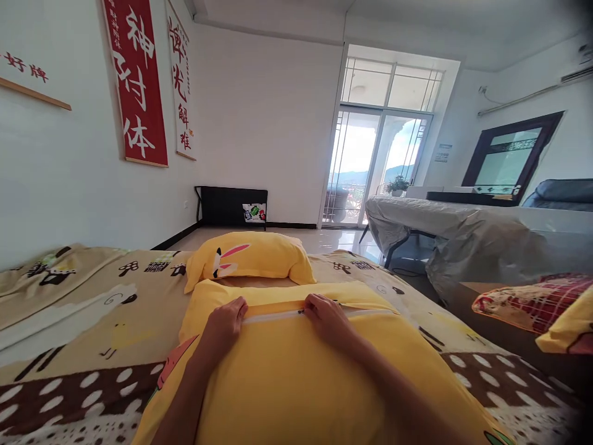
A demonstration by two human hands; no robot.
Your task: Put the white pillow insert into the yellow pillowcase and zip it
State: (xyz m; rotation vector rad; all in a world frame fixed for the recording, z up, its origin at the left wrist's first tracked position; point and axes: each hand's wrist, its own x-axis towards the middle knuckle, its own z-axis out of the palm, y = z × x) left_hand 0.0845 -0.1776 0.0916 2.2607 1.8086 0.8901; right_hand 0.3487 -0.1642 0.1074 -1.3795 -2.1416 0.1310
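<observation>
A large yellow cushion cover lies in front of me on the bed, with something filling it out. Across its far end runs a white zipper under a fold of the cloth. My left hand is closed on the cloth at the left end of the zipper. Farther right, my right hand pinches the zipper line, where a small dark piece shows by the fingertips. Whether that piece is the zipper pull I cannot tell. Just beyond lies a yellow pillow with a rabbit-like print.
A patterned blanket spreads under the cover. At the right stands a cardboard box with red checked and yellow cloth at its top. Behind it is a plastic-draped table. A black folded panel leans against the far wall.
</observation>
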